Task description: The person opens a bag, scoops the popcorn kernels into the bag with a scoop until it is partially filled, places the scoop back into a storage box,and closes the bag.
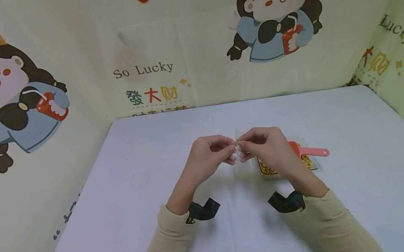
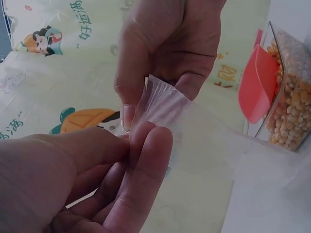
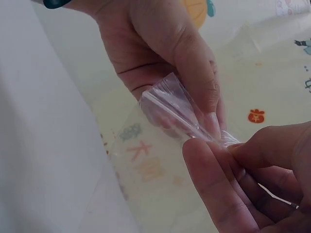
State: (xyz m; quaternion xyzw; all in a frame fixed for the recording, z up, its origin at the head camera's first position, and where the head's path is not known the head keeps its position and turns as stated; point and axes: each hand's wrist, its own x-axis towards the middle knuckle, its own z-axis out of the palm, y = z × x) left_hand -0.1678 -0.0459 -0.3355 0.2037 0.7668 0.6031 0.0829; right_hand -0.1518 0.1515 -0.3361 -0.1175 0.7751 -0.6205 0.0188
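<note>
A clear plastic zip bag (image 3: 167, 99) hangs between my two hands, its zip strip showing in the right wrist view. My left hand (image 1: 210, 157) pinches the bag's top edge between thumb and index finger. Right beside it, my right hand (image 1: 266, 147) pinches the same edge, and the fingertips of both hands nearly meet. In the left wrist view the bag's top is bunched into creases near the fingertips. The bag's lower part is so transparent that its outline is hard to make out.
Behind my right forearm stands a clear box (image 1: 315, 166) of yellow corn kernels, partly hidden by that hand. A pink scoop (image 1: 316, 152) lies in it, handle pointing right. The white table (image 1: 144, 150) ends at a printed cloth backdrop (image 1: 211, 82).
</note>
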